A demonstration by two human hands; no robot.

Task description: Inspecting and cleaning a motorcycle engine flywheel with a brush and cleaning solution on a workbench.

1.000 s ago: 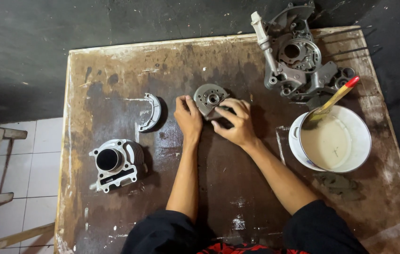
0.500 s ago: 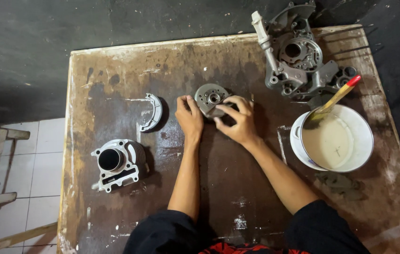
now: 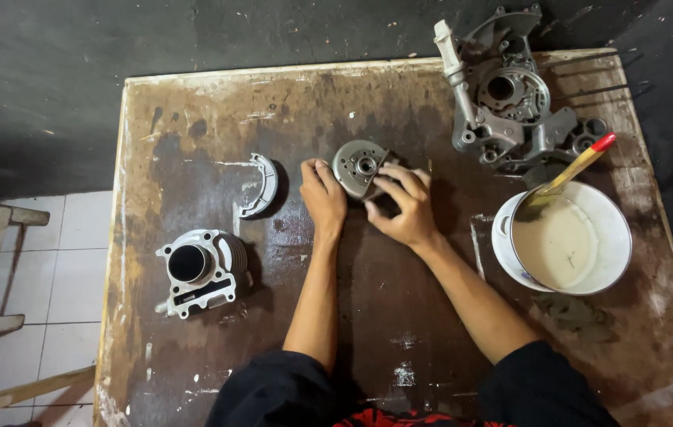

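Head view, looking straight down on a stained wooden table (image 3: 194,103).

Item in hand: round grey metal engine part (image 3: 358,165), disc-shaped with a central hub, lying near the table's middle, slightly toward the far edge. Left hand (image 3: 323,194) rested at its left rim, fingers curled and touching the edge. Right hand (image 3: 403,207) gripped its right side, fingers wrapped over the rim and partly covering it. Both hands were closed on the part; both forearms ran up from the near edge and converged on it, wrists low to the table.

Handling note, as a judgement: the part looked heavy and greasy, so a firm two-sided hold with the disc kept flat on the wood would best stop it from slipping or tipping.

Other items:
- Curved metal brake shoe (image 3: 260,186), just left of the left hand, apart from it.
- Finned grey engine cylinder (image 3: 200,270), near the left edge, bore facing up.
- Grey crankcase casting (image 3: 510,99), far right corner.
- White bowl (image 3: 562,241) of pale liquid, at the right.
- Brush with yellow handle and red tip (image 3: 570,170), leaning in the bowl.
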